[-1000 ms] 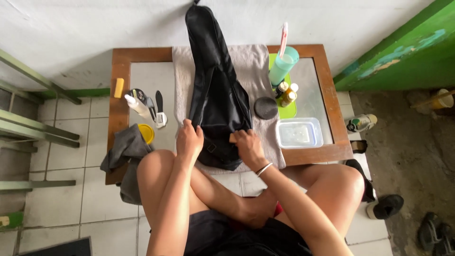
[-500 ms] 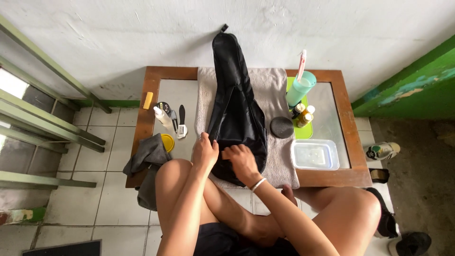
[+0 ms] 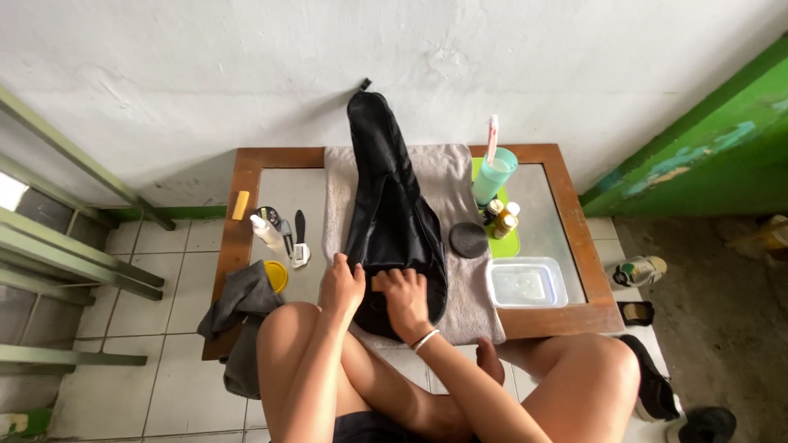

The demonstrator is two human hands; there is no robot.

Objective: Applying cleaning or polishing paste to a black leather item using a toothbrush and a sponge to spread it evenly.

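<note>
White wall behind, low glass-topped desk (image 3: 542, 226) with grey towel (image 3: 460, 184). Black bag (image 3: 394, 213) laid lengthwise on towel, wide end at 6 o'clock. Left hand (image 3: 342, 287) and right hand (image 3: 404, 302) curled, pinching near edge. Best pressed flat, gripped evenly.

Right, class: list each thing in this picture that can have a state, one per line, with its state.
black bag: lying lengthwise on the towel, far end against the wall
grey towel: spread flat on the table
left hand: gripping the bag's near edge
right hand: pressing on the bag
clear tub: lid on
green cup: upright, toothbrush inside
grey cloth: crumpled, hanging off the table corner
</note>
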